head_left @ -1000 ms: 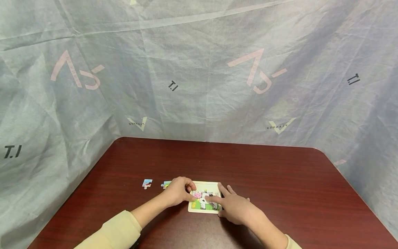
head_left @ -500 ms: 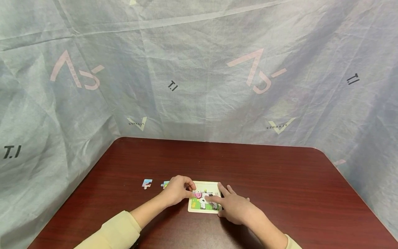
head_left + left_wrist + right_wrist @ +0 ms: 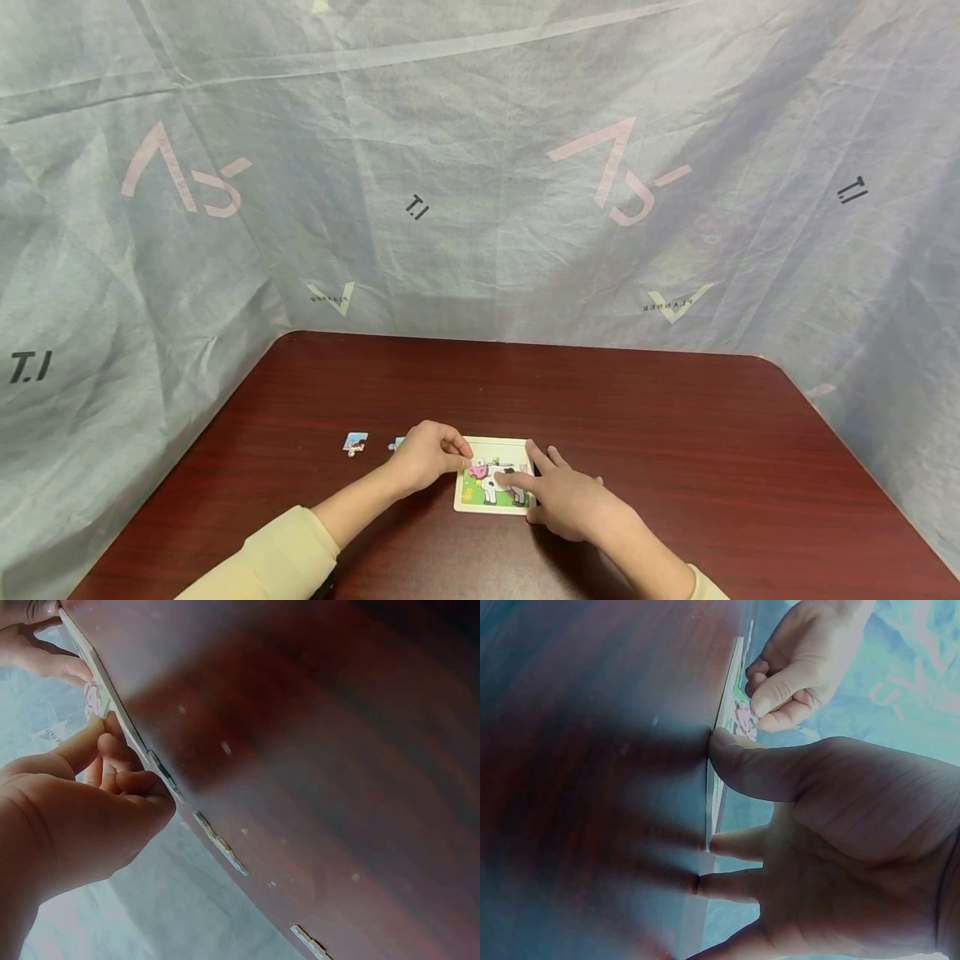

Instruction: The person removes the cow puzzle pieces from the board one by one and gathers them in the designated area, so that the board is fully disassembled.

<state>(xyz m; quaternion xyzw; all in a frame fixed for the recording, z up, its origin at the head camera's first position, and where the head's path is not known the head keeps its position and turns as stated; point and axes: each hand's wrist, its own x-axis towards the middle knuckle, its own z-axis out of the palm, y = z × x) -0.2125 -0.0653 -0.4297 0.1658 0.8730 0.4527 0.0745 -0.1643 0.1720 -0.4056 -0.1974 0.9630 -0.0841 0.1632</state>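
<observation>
A small puzzle tray point(image 3: 495, 510) with a pale wooden frame lies on the table, partly filled with pieces of a black-and-white cow on green. My left hand point(image 3: 429, 457) is at its left side, thumb and index finger pinching a puzzle piece point(image 3: 477, 472) with a pink cow's snout. This piece point(image 3: 744, 718) stands tilted above the tray in the right wrist view. My right hand point(image 3: 573, 497) spans the tray's right side. Its thumb touches the near edge, a fingertip lies at the far corner, and the index finger presses on the cow's body. The fingers look straight and spread.
A loose blue puzzle piece point(image 3: 356, 443) lies left on the dark red table point(image 3: 637, 400). Another piece point(image 3: 397, 443) is partly hidden by my left hand. Edge-on in the left wrist view, loose pieces point(image 3: 220, 844) line the table. Grey printed cloth point(image 3: 480, 167) hangs behind.
My left hand has shifted slightly away from me, and its thumb has moved up along the cow-snout piece, which tilts more. The right hand and tray look unmoved.
</observation>
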